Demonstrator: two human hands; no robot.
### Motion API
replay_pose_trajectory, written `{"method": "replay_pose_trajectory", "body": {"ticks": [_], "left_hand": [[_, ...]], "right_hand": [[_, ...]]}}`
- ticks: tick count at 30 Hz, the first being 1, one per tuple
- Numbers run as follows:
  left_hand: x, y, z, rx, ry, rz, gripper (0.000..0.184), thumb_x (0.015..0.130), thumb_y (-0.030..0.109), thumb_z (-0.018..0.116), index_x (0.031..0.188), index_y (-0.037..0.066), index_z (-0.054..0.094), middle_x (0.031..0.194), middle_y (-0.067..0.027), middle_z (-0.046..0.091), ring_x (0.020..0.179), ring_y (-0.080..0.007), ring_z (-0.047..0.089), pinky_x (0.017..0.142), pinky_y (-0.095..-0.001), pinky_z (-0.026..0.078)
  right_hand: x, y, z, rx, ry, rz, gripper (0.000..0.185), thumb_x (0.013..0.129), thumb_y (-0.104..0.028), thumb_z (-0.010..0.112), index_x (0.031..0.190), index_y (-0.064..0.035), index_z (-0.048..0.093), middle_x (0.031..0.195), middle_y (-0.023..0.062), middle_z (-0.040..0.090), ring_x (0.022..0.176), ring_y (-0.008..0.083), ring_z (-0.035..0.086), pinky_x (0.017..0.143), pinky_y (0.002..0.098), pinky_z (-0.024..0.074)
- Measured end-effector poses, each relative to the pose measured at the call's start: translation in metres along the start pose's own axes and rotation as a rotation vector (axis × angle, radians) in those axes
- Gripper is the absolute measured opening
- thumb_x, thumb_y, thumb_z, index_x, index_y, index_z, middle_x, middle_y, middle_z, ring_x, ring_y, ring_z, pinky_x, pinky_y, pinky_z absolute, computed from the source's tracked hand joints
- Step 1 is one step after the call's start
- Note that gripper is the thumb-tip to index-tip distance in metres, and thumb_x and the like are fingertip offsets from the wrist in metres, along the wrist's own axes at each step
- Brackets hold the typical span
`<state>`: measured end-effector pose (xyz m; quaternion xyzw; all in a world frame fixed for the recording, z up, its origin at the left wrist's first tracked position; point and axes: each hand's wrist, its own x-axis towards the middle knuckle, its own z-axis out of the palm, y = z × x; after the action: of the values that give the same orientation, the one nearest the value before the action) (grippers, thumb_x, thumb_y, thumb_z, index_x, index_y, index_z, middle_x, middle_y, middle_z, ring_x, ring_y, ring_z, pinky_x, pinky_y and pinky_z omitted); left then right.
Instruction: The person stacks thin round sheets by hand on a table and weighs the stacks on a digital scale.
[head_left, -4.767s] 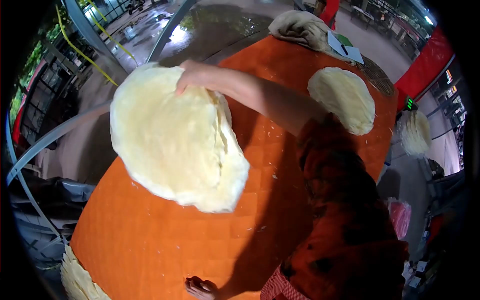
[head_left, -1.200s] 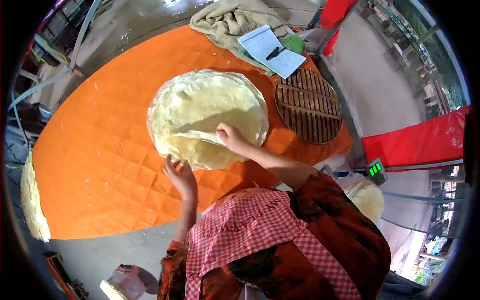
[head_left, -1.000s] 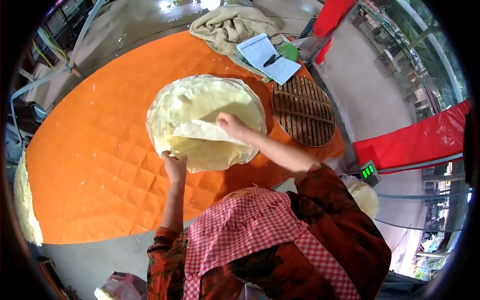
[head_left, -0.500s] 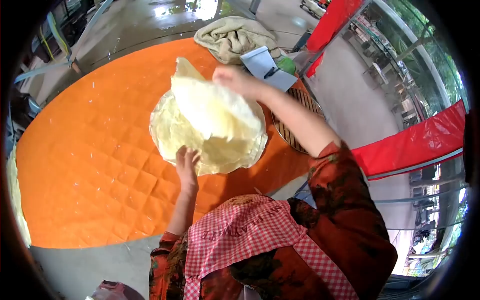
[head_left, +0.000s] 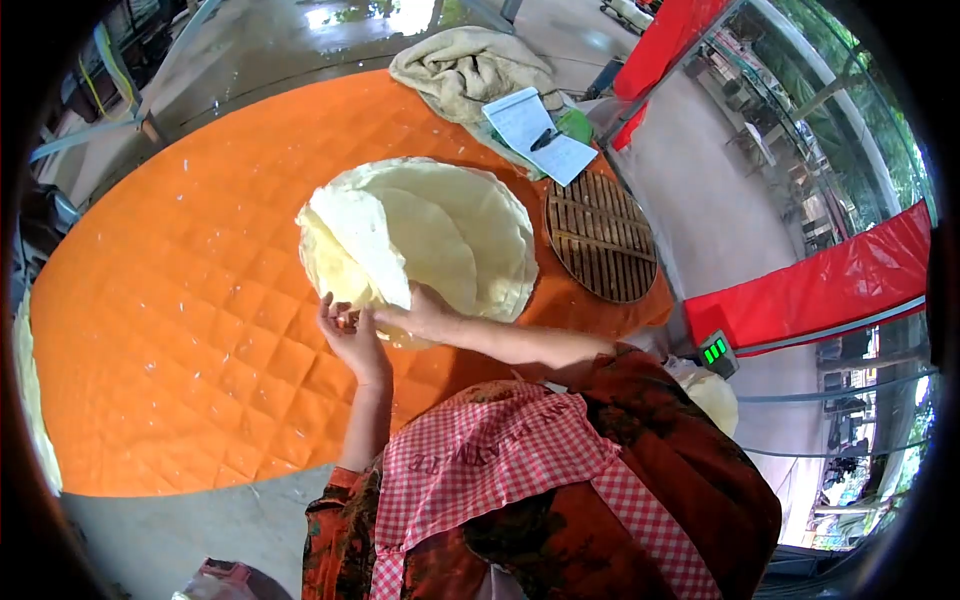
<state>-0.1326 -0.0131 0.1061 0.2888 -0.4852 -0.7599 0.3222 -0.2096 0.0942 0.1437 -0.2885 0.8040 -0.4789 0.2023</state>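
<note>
A stack of thin, round, pale yellow sheets [head_left: 490, 235] lies on the orange cloth in front of me. The top sheet [head_left: 355, 225] is folded over on its left side, with a raised flap edge. At the near edge of the stack, my right hand [head_left: 425, 315] grips the lower end of this flap; some of its fingertips are hidden. Close beside it is my left hand [head_left: 350, 330], fingers curled at the stack's lower left rim. What those fingers hold, if anything, cannot be made out.
A round slatted rack [head_left: 600, 240] lies right of the stack. Beyond it are an open notebook [head_left: 520, 115] with a dark pen and a crumpled beige cloth [head_left: 465, 70]. A green digital display [head_left: 716, 349] stands near my right elbow. Orange cloth [head_left: 190, 300] extends leftward.
My right hand has come down from above the stack to its near edge, beside my left hand. The lifted sheet now lies lower, folded toward the left. My left fingers have curled.
</note>
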Motion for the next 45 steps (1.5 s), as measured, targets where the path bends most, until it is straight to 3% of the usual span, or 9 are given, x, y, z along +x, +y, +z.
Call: {"method": "replay_pose_trajectory", "body": {"ticks": [3,6,9,12,21,27,30,35,45], "left_hand": [[0.004,0.003,-0.011,0.131,0.024,0.271,0.063,0.08,-0.013,0.057,0.135,0.007,0.033,0.11,-0.0026,0.043,0.083,-0.0098,0.047,0.07,-0.0236,0.046],[0.013,-0.018,-0.046,-0.217,0.308,-0.221,0.051,0.082,-0.003,0.063,0.127,0.007,0.04,0.113,-0.0065,0.047,0.084,-0.0135,0.053,0.07,-0.0246,0.049],[0.055,-0.071,-0.115,-0.945,-0.515,-0.982,0.04,0.084,0.008,0.066,0.119,0.004,0.047,0.108,-0.0094,0.056,0.086,-0.0193,0.057,0.067,-0.0263,0.051],[0.019,0.033,-0.017,-0.849,0.09,-1.12,0.032,0.086,0.015,0.067,0.112,0.002,0.053,0.098,-0.0115,0.061,0.081,-0.0206,0.059,0.062,-0.0256,0.052],[0.075,0.098,0.123,-0.592,-0.494,-0.443,0.005,0.083,0.003,0.053,0.088,0.003,0.054,0.09,-0.0087,0.058,0.087,-0.0213,0.057,0.083,-0.0411,0.05],[0.034,0.092,0.084,-0.332,-0.348,-0.372,0.025,0.09,0.014,0.052,0.114,0.007,0.049,0.106,-0.0076,0.059,0.093,-0.0199,0.059,0.077,-0.0395,0.049],[0.015,0.01,0.024,-0.114,-0.197,-0.456,0.025,0.09,0.016,0.053,0.111,0.004,0.053,0.104,-0.0088,0.06,0.089,-0.0195,0.06,0.066,-0.0361,0.053],[-0.01,-0.06,-0.029,-0.056,-0.053,-0.513,0.021,0.09,0.012,0.054,0.105,-0.001,0.056,0.095,-0.0094,0.062,0.08,-0.0202,0.063,0.063,-0.0336,0.056],[-0.013,-0.051,-0.02,-0.049,-0.072,-0.5,0.026,0.09,0.014,0.054,0.109,-0.004,0.055,0.098,-0.0127,0.062,0.082,-0.0228,0.064,0.067,-0.0343,0.056]], "right_hand": [[0.013,0.024,0.007,0.16,0.08,0.31,0.05,0.082,-0.027,0.068,0.119,0.0045,0.052,0.106,0.0224,0.061,0.101,0.0259,0.059,0.088,0.0363,0.0471],[0.028,0.038,0.0,0.021,0.139,0.423,0.05,0.083,-0.024,0.067,0.119,0.0068,0.051,0.106,0.0235,0.061,0.103,0.0269,0.059,0.09,0.0367,0.0468],[0.066,0.048,-0.029,0.053,-0.012,0.327,0.051,0.08,-0.018,0.065,0.118,0.0115,0.048,0.116,0.0272,0.057,0.111,0.0321,0.056,0.092,0.0379,0.045],[0.08,0.028,-0.055,0.015,-0.039,0.172,0.048,0.081,-0.018,0.064,0.119,0.008,0.051,0.116,0.0239,0.059,0.11,0.0289,0.057,0.093,0.0367,0.045],[0.124,-0.118,-0.201,-0.326,-0.03,-0.195,0.044,0.083,0.001,0.052,0.126,-0.0049,0.055,0.11,0.0142,0.066,0.1,0.0176,0.062,0.088,0.0314,0.0484],[0.075,-0.144,-0.189,-0.478,-0.145,-0.385,0.037,0.097,-0.017,0.046,0.134,-0.0192,0.05,0.089,0.0102,0.066,0.071,0.0157,0.062,0.062,0.0303,0.0497],[0.042,-0.092,-0.129,-0.668,-0.343,-0.295,0.045,0.091,0.003,0.042,0.132,-0.0139,0.051,0.083,0.014,0.061,0.051,0.0132,0.048,0.052,0.0294,0.0488],[0.081,0.001,-0.109,-0.155,-0.404,0.248,0.039,0.091,-0.01,0.047,0.129,-0.009,0.053,0.111,0.0103,0.063,0.086,0.0199,0.061,0.077,0.0341,0.0505],[0.161,-0.143,-0.303,-0.448,-0.194,-0.184,0.038,0.086,-0.001,0.046,0.123,-0.0021,0.054,0.11,0.0127,0.064,0.094,0.0207,0.062,0.082,0.0345,0.0504]]}}
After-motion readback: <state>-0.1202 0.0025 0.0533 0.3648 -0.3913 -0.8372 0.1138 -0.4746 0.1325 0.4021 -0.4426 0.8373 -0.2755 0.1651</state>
